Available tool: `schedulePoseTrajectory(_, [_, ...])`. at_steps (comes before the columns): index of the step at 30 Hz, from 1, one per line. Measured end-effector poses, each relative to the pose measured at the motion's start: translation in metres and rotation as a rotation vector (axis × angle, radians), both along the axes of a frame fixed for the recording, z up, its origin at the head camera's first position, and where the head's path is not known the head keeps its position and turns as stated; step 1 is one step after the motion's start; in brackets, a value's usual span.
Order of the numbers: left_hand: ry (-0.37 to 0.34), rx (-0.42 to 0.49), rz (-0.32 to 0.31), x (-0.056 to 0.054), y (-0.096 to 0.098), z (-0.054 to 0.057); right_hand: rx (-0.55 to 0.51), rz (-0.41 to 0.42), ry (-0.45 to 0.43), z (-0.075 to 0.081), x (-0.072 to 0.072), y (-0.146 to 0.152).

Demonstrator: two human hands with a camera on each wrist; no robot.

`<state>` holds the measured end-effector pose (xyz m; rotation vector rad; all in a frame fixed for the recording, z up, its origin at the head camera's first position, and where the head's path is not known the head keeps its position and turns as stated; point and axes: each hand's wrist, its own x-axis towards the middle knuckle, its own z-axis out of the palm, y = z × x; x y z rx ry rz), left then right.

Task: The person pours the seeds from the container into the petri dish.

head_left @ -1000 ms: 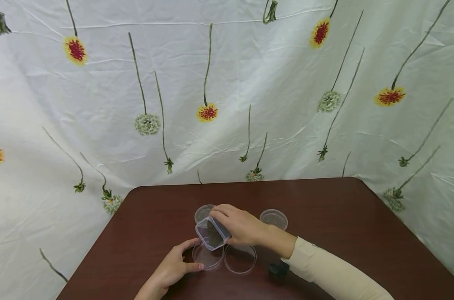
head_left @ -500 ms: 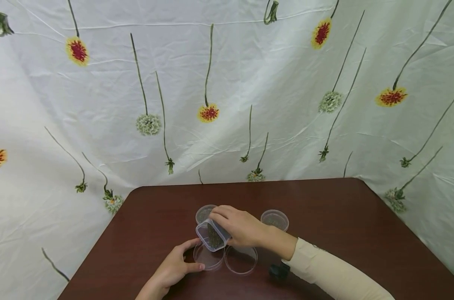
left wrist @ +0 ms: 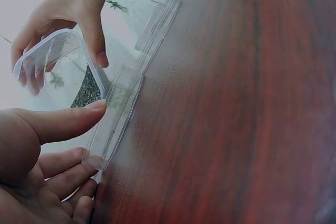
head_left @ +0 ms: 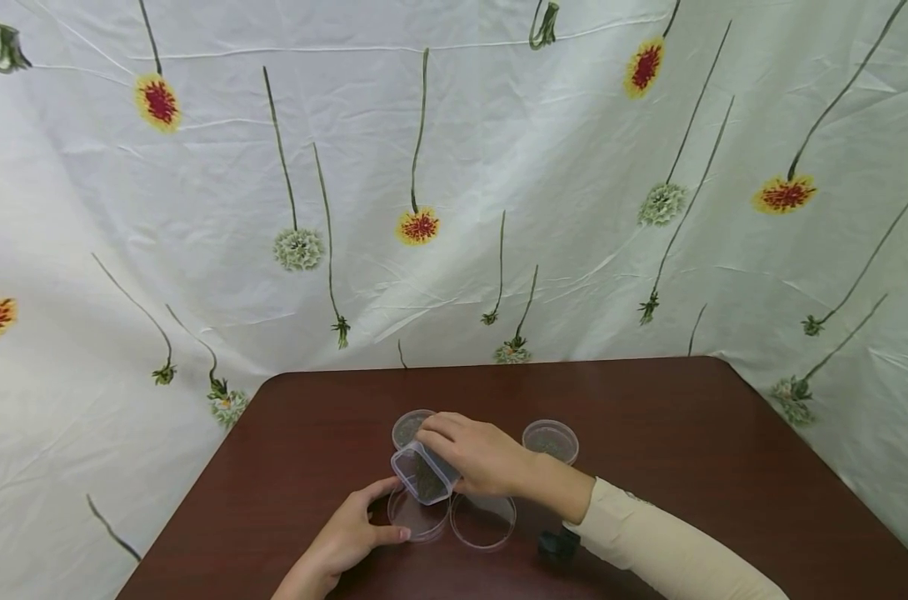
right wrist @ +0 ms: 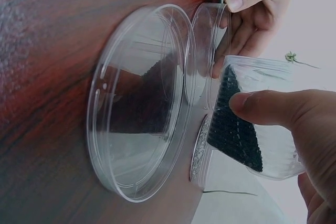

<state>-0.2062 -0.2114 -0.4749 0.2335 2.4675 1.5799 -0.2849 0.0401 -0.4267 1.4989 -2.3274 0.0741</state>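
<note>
My right hand (head_left: 484, 454) grips a clear plastic tub (right wrist: 273, 153), thumb on one side and fingers on the other. The tub is tipped to the left over a round clear petri dish (head_left: 418, 523). Dark granules (right wrist: 233, 124) have slid against its lower wall, short of the mouth. With thumb and fingers at its rim, my left hand (head_left: 352, 533) holds that petri dish on the table. No granules can be made out in it. Touching it on the right is a second clear petri dish (right wrist: 142, 103), with nothing visible inside.
Behind the tub, a petri dish (head_left: 406, 427) with a layer of grains is partly hidden by my right hand. Another petri dish (head_left: 550, 439) with grains stands farther right. A black object (head_left: 557, 546) shows below the right sleeve. A flowered cloth (head_left: 469, 167) hangs behind the brown table (head_left: 649, 408).
The view has shifted very slightly. Both hands stay in place, and the tub keeps its tilt over the petri dish with the granules shifting a little inside.
</note>
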Motion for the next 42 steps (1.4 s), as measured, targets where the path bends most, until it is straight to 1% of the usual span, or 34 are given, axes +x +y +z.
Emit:
schedulePoseTrajectory(3, [-0.002,0.0,-0.001,0.0002,-0.0003,-0.0007,-0.007,0.012,0.009,0.0,0.0004,-0.0007])
schedulePoseTrajectory(10, [-0.003,-0.001,0.003,-0.0003,-0.0005,-0.0017,0.007,-0.002,0.02,0.0008,0.0019,-0.001])
schedulePoseTrajectory(23, [-0.001,0.001,0.006,-0.0005,-0.0007,-0.0018,0.008,0.009,0.045,0.0013,0.0032,-0.0029])
schedulePoseTrajectory(31, [0.002,-0.003,0.005,-0.0012,0.0009,-0.0013,0.005,0.022,0.053,0.0021,0.0028,-0.0016])
schedulePoseTrajectory(35, [0.01,-0.009,0.018,-0.0015,0.0018,0.0,-0.004,0.039,0.074,0.0009,0.0014,-0.0022])
schedulePoseTrajectory(42, [-0.001,-0.006,0.024,-0.0018,0.0026,0.0012,-0.012,0.048,0.088,0.0015,0.0012,-0.0034])
